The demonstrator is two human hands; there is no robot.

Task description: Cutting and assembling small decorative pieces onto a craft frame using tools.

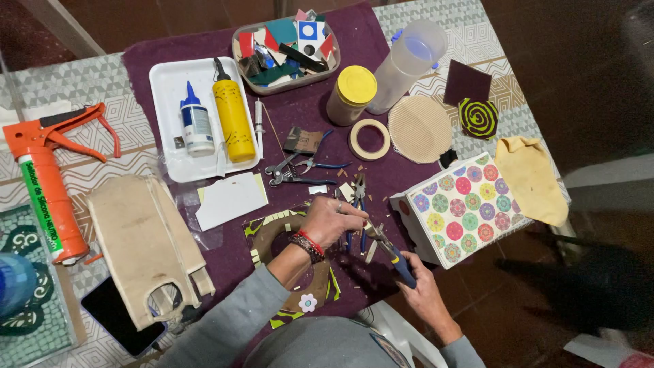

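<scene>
Head view, looking down on a purple cloth spread over a patterned table. Risks, as judgement: the small pale tile piece is pinched right beside the cutter's head, so a slip could nip a fingertip; a hard squeeze could send a shard off toward the box at 3 o'clock or off the near edge; loose offcuts lying under the tool could shift the grip. Left to right: orange caulking gun at 9 o'clock, white tray with a glue bottle and yellow bottle at 11, spare pliers above centre. Left hand is curled, fingertips closed on the tile piece, resting over the ring-shaped mosaic base at centre. Right hand, at 5 o'clock, is clenched around the blue handles of the nippers; handles look drawn nearly together, though whether the head bites the piece cannot be told. Dotted box sits just right of both hands
</scene>
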